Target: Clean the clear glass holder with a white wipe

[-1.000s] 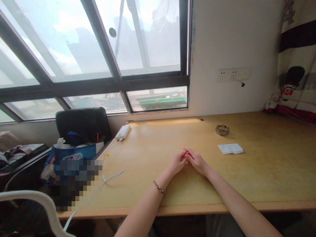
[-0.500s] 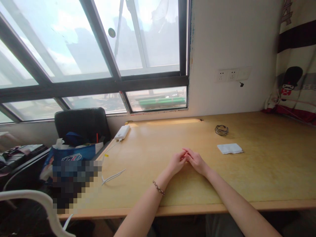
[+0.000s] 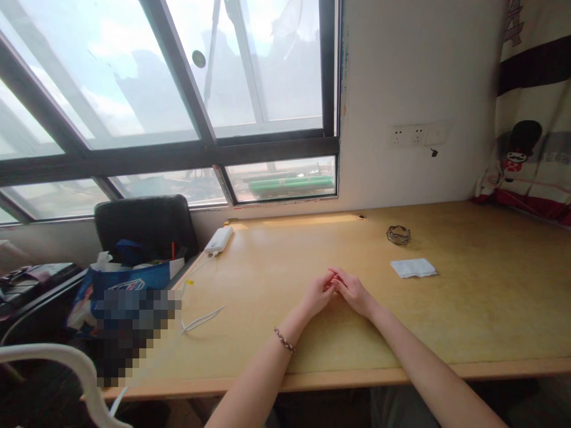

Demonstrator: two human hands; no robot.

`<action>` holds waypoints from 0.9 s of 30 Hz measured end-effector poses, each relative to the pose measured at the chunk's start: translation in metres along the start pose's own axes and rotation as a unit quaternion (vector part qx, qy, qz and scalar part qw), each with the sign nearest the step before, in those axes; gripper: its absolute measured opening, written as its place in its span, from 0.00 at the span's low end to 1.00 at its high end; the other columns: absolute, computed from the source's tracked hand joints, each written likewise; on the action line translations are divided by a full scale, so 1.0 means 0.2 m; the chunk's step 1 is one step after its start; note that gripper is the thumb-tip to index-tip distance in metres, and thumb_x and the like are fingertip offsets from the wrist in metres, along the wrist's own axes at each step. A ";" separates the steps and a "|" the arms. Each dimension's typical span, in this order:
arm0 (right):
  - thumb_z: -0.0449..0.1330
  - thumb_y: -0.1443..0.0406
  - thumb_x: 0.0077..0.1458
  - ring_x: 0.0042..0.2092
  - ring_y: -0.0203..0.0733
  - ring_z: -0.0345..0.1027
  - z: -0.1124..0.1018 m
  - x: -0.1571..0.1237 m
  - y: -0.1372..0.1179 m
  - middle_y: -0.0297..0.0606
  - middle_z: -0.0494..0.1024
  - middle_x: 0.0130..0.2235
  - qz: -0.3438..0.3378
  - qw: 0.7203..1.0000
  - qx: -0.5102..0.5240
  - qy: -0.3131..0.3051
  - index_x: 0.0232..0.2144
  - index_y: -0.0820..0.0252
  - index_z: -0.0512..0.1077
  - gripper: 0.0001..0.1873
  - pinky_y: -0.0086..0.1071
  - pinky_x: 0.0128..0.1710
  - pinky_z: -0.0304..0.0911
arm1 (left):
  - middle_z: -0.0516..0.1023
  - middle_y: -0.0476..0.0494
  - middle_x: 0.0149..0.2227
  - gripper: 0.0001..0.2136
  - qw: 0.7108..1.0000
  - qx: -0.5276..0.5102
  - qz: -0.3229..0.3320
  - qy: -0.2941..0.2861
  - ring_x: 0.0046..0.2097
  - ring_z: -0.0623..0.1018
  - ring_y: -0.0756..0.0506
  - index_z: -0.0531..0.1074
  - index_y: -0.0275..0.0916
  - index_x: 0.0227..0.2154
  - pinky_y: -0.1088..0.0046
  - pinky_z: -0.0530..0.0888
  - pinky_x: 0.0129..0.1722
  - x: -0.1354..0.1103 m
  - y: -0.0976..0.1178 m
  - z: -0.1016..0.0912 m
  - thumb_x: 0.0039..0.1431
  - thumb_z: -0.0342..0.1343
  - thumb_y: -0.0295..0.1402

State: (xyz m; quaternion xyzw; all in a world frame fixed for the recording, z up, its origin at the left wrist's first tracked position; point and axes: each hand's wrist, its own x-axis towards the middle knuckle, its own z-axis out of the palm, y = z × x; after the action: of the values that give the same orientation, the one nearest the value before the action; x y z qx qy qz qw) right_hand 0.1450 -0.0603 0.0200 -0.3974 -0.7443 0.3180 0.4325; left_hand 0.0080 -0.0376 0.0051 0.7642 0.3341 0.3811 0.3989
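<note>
My left hand (image 3: 320,291) and my right hand (image 3: 353,291) rest together on the wooden table (image 3: 285,356), fingers closed and overlapping at the tips. No object shows between them, though their undersides are hidden. A braided bracelet (image 3: 284,340) circles my left wrist. To the right of my right hand lies a folded white cloth or tissue (image 3: 414,268), apart from it. Behind that sits a dark, woven-looking ring (image 3: 398,235), perhaps an ashtray or a coil; its kind is unclear.
At the table's left edge lies a white power bank (image 3: 219,240) with a white cable (image 3: 203,319). A black chair (image 3: 145,223) holds a blue bag (image 3: 129,282). A white curved tube (image 3: 66,353) crosses the lower left. Wall sockets (image 3: 407,136) are above the table.
The whole view has shifted slightly, so objects appear a little further left. My hands stay together in the same pose.
</note>
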 end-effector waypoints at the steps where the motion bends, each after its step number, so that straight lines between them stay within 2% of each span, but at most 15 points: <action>1: 0.46 0.58 0.55 0.38 0.38 0.67 0.00 0.00 0.00 0.38 0.73 0.37 0.000 1.000 0.000 0.000 0.47 0.58 0.59 0.19 0.32 0.38 0.61 | 0.74 0.43 0.32 0.12 1.000 0.005 0.001 0.000 0.32 0.72 0.49 0.68 0.34 0.37 0.75 0.69 0.31 0.00 0.00 0.00 0.55 0.44 0.35; 11: 0.45 0.59 0.56 0.38 0.38 0.67 0.00 0.00 -0.02 0.38 0.73 0.37 0.000 1.000 -0.028 -0.001 0.48 0.58 0.59 0.19 0.31 0.38 0.61 | 0.74 0.45 0.31 0.12 0.997 0.071 0.021 -0.003 0.31 0.73 0.51 0.67 0.35 0.40 0.77 0.70 0.31 0.00 0.03 -0.01 0.55 0.43 0.30; 13: 0.44 0.59 0.56 0.38 0.38 0.67 -0.01 0.00 0.00 0.38 0.73 0.37 0.007 0.998 -0.064 0.005 0.48 0.58 0.59 0.18 0.30 0.37 0.61 | 0.75 0.46 0.31 0.12 0.993 0.112 0.028 0.000 0.31 0.73 0.51 0.67 0.37 0.40 0.77 0.70 0.32 -0.01 0.03 -0.01 0.55 0.43 0.28; 15: 0.44 0.60 0.56 0.39 0.39 0.66 -0.04 0.01 0.04 0.40 0.73 0.37 0.024 0.990 -0.134 0.043 0.45 0.60 0.62 0.17 0.31 0.39 0.60 | 0.76 0.46 0.31 0.13 0.986 0.163 0.033 0.004 0.31 0.74 0.51 0.68 0.39 0.41 0.77 0.70 0.33 -0.02 0.03 -0.02 0.54 0.43 0.28; 16: 0.44 0.60 0.56 0.40 0.40 0.65 -0.06 0.02 0.07 0.42 0.72 0.38 0.038 0.979 -0.181 0.079 0.42 0.61 0.64 0.16 0.32 0.41 0.59 | 0.76 0.46 0.31 0.13 0.982 0.187 0.035 0.006 0.31 0.74 0.51 0.68 0.40 0.41 0.76 0.70 0.33 -0.02 0.02 -0.02 0.54 0.43 0.28; 18: 0.45 0.62 0.55 0.43 0.43 0.63 -0.13 0.03 0.13 0.46 0.71 0.39 0.081 0.940 -0.283 0.173 0.38 0.64 0.67 0.15 0.36 0.44 0.55 | 0.76 0.47 0.30 0.13 0.975 0.221 0.036 0.011 0.31 0.74 0.51 0.68 0.40 0.41 0.77 0.70 0.33 -0.03 0.01 -0.02 0.54 0.43 0.28; 20: 0.47 0.65 0.53 0.46 0.46 0.59 -0.22 0.03 0.20 0.49 0.70 0.40 0.127 0.885 -0.372 0.248 0.35 0.65 0.68 0.13 0.40 0.48 0.50 | 0.76 0.47 0.29 0.13 0.971 0.236 0.035 0.017 0.29 0.74 0.52 0.67 0.39 0.42 0.79 0.71 0.31 -0.03 -0.01 -0.02 0.54 0.43 0.28; 23: 0.49 0.68 0.49 0.52 0.52 0.51 -0.34 0.00 0.29 0.53 0.66 0.45 0.200 0.794 -0.467 0.333 0.36 0.68 0.68 0.13 0.47 0.50 0.42 | 0.76 0.47 0.28 0.13 0.968 0.244 0.042 0.034 0.27 0.74 0.53 0.67 0.38 0.41 0.81 0.71 0.28 -0.04 -0.03 -0.02 0.54 0.43 0.28; 25: 0.51 0.68 0.48 0.52 0.55 0.50 -0.39 -0.02 0.33 0.55 0.65 0.46 0.256 0.749 -0.496 0.357 0.36 0.69 0.68 0.13 0.48 0.49 0.41 | 0.76 0.47 0.27 0.13 0.966 0.247 0.051 0.049 0.27 0.74 0.53 0.67 0.38 0.41 0.81 0.71 0.27 -0.04 -0.03 -0.03 0.54 0.43 0.28; 27: 0.51 0.68 0.47 0.48 0.54 0.55 -0.41 -0.04 0.35 0.55 0.68 0.41 0.307 0.737 -0.498 0.339 0.34 0.70 0.69 0.12 0.46 0.47 0.45 | 0.75 0.48 0.27 0.12 0.964 0.253 0.057 0.064 0.26 0.74 0.54 0.67 0.38 0.40 0.82 0.71 0.26 -0.04 -0.03 -0.03 0.55 0.43 0.29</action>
State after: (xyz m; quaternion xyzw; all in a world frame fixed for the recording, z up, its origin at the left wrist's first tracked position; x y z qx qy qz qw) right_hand 0.2434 -0.0224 -0.0057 -0.8443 -0.4381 -0.1384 0.2756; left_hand -0.0018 -0.0392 -0.0001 0.8321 0.4001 0.3545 0.1479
